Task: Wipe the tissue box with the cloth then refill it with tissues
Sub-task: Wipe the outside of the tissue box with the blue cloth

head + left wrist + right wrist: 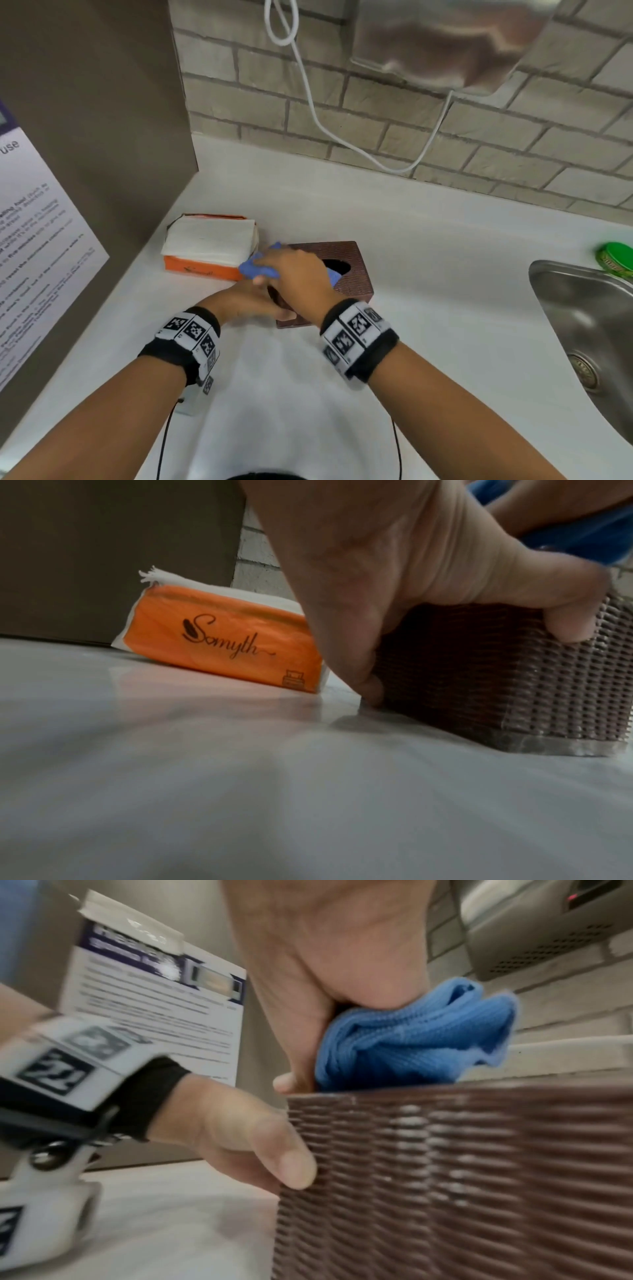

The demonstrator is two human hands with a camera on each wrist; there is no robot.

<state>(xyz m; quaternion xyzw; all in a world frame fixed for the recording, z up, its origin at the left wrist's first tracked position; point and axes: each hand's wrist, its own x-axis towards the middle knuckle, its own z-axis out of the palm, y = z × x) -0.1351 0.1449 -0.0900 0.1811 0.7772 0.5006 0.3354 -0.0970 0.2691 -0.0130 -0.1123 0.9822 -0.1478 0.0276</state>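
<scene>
A brown woven tissue box (356, 274) stands on the white counter (445, 274), its oval top slot partly showing. My right hand (294, 274) lies on the box top and grips a bunched blue cloth (255, 269) (411, 1042) against it. My left hand (253, 303) holds the box's near left corner, thumb on the front face (291, 1164) and fingers down the left side (369, 685). An orange pack of white tissues (209, 246) (222, 639) lies just left of the box (496, 683).
A steel sink (589, 329) is set into the counter at the right, with a green lid (616, 258) behind it. A brown panel with a printed notice (37, 257) rises on the left. A white cable (318, 113) hangs on the brick wall.
</scene>
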